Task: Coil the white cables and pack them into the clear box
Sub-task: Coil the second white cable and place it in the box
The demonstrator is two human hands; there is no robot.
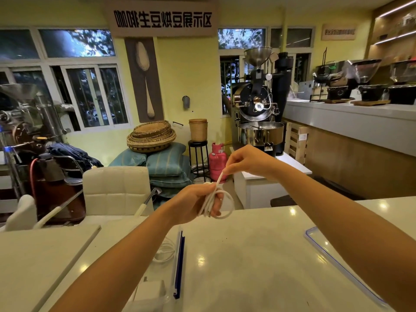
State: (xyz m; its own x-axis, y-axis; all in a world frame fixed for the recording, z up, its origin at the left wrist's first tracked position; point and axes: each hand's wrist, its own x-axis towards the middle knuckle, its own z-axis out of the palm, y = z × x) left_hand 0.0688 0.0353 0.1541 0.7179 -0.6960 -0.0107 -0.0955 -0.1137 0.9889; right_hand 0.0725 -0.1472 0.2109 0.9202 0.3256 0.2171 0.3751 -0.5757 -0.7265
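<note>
Cable (220, 179), white, held in the air above the counter (247, 255), near the frame's middle, likely kept off the surface to let loops form without dragging. Gathered in the left hand (193, 203): fingers curled shut around a small bundle, one round loop sticking out toward 3 o'clock and a metal plug tip hanging at about 6 o'clock of the fist. Clamped this way, judging by the grip, to stop finished turns from springing open. Free end pinched between thumb and fingertips of the right hand (247, 161), up at 1 o'clock from the left, other fingers tucked in; strand drawn taut and slanting between the two hands, apparently to feed the next turn or wrap the tail round the bundle. Coiling judged near its end, with little slack left. Box (179, 262), clear with a blue edge, parked at 7 o'clock of the left hand, partly under that forearm, close enough for a short drop. Already inside: a second cable (163, 253), coiled, and at the box's near end a white charger (149, 289). Lid (337, 263), blue-rimmed, laid flat at 4 o'clock, under the right forearm, well apart from the box, seemingly set aside to keep the opening free. Packing of this bundle not yet done.
</note>
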